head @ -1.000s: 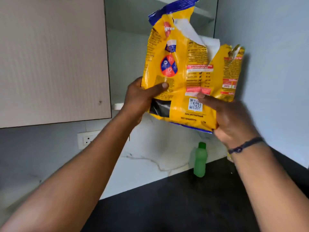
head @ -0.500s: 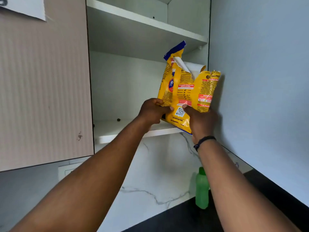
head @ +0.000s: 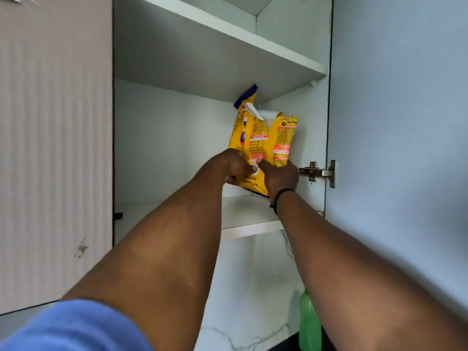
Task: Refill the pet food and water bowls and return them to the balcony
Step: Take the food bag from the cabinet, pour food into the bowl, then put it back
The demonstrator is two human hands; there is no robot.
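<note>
A yellow pet food bag (head: 263, 138) with a blue torn-open top stands upright inside the open wall cabinet, at the right rear of the lower shelf (head: 248, 214). My left hand (head: 231, 165) grips the bag's lower left side. My right hand (head: 279, 177), with a dark wristband, grips its lower right corner. The bag's bottom edge sits at or just above the shelf; I cannot tell if it touches. No bowls are in view.
The cabinet's open door (head: 395, 122) hangs on the right with a metal hinge (head: 317, 172). A closed ribbed door (head: 53, 148) is on the left. An upper shelf (head: 228, 29) sits above the bag. A green bottle (head: 309, 323) stands below on the dark counter by the marble backsplash.
Both hands have lifted the bag up from in front of me and pushed it deeper into the cabinet, onto the lower shelf's right rear corner. My view has tilted upward.
</note>
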